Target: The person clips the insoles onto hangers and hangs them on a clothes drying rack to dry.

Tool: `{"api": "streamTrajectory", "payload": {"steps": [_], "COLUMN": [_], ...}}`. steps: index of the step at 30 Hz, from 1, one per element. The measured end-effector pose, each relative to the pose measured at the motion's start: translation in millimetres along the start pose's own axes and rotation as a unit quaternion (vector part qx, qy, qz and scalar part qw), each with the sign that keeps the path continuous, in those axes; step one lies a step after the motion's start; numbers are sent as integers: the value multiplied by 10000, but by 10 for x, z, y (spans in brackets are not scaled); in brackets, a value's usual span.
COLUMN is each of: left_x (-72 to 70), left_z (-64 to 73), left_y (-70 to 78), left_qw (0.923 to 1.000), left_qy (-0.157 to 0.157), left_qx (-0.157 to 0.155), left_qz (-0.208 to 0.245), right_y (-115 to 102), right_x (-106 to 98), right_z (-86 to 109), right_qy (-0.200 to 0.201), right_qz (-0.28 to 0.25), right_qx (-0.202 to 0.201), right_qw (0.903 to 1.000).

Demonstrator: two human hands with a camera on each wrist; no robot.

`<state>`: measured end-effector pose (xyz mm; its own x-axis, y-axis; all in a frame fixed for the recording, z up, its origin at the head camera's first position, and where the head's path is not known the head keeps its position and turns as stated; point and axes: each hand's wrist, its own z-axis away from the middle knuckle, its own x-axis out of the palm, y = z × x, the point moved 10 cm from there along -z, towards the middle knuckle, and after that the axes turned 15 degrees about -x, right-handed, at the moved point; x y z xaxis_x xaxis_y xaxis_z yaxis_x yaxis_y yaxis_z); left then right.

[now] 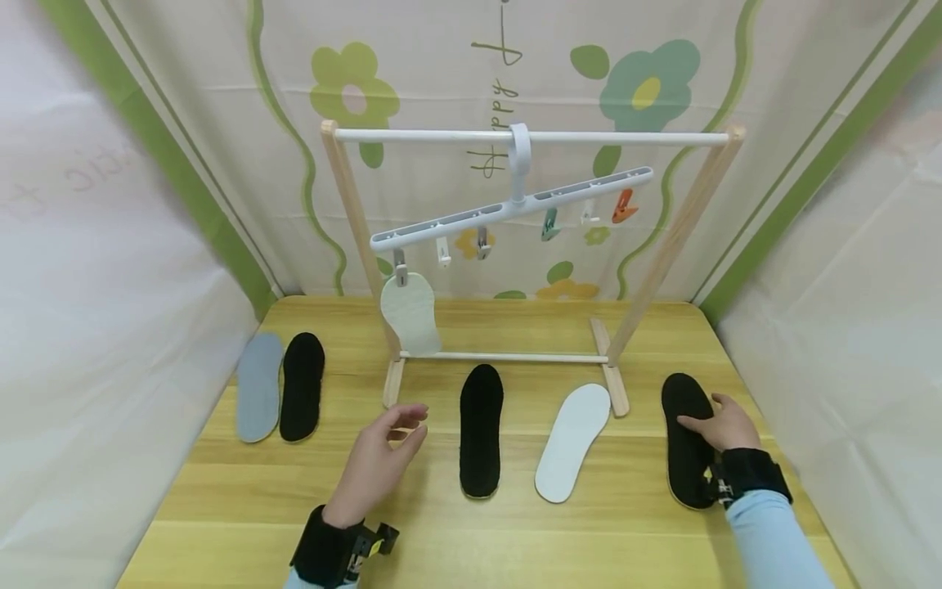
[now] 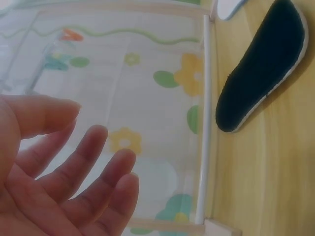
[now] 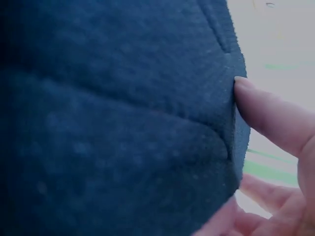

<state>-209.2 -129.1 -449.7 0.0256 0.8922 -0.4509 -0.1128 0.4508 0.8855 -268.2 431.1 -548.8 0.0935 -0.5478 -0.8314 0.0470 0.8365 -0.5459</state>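
Observation:
At the far right of the table, my right hand (image 1: 731,423) pinches the edge of a black insole (image 1: 684,442). In the right wrist view the thumb (image 3: 263,110) presses on that insole's face (image 3: 123,123), and the other fingers reach behind its edge. My left hand (image 1: 379,458) hovers with relaxed, slightly bent fingers and holds nothing. It is left of another black insole (image 1: 482,433) lying mid-table. Between that one and my right hand lies a white insole (image 1: 574,442). A pale insole (image 1: 410,311) hangs from a grey clip (image 1: 401,268) at the hanger's left end.
A white clip hanger (image 1: 456,221) hangs tilted from the top bar of a wooden rack (image 1: 680,237). Several other clips dangle from it, including an orange clip (image 1: 624,207). A grey insole (image 1: 259,388) and a black insole (image 1: 302,387) lie at the left. Patterned fabric surrounds the table.

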Motion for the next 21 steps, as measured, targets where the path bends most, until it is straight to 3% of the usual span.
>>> {"api": "streamTrajectory", "payload": {"steps": [10,21], "left_x": [-74,-128], "left_z": [-149,-319], "left_y": [241,473], "left_qw": [9983,9959], "left_qy": [65,-2], "left_qx": [538,907], "left_qz": [-206,-61], "right_y": [23,-205], "right_x": [-139,-363], "right_z": [97,190], "right_qy": [108,532], "right_qz": [-35,-207], "right_qx": [8,-539], "right_qw": [9999,9969]}}
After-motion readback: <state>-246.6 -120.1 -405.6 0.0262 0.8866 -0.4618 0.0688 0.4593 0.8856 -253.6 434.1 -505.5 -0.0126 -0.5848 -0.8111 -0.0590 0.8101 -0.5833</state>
